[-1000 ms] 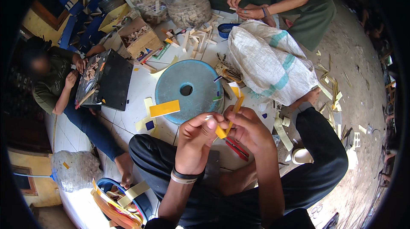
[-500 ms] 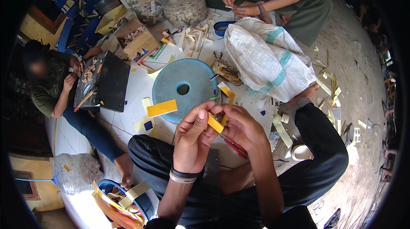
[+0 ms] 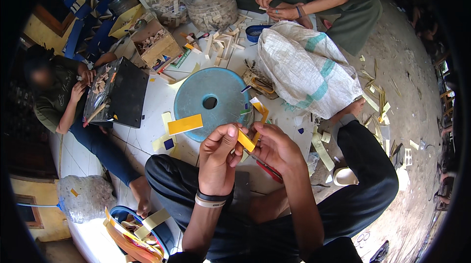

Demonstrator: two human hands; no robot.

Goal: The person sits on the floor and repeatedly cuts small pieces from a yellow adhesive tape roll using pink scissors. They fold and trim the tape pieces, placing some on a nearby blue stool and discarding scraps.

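Beside the near edge of a round blue stool (image 3: 189, 94), two bare hands work close together: the left hand (image 3: 216, 157) pinches one end of a folded yellow strip (image 3: 246, 142) between thumb and fingers, and the right hand (image 3: 278, 150) grips it near the bend. On the stool's left edge lies a flat yellow rectangle (image 3: 185, 124), jutting past the rim. A red tool (image 3: 269, 171) shows partly behind the right hand, and a white sack (image 3: 304, 62) slumps beyond.

Black wristband (image 3: 213, 197), pale marked wristband (image 3: 210, 203), black sleeves (image 3: 336, 251), dark trousers (image 3: 369, 177)
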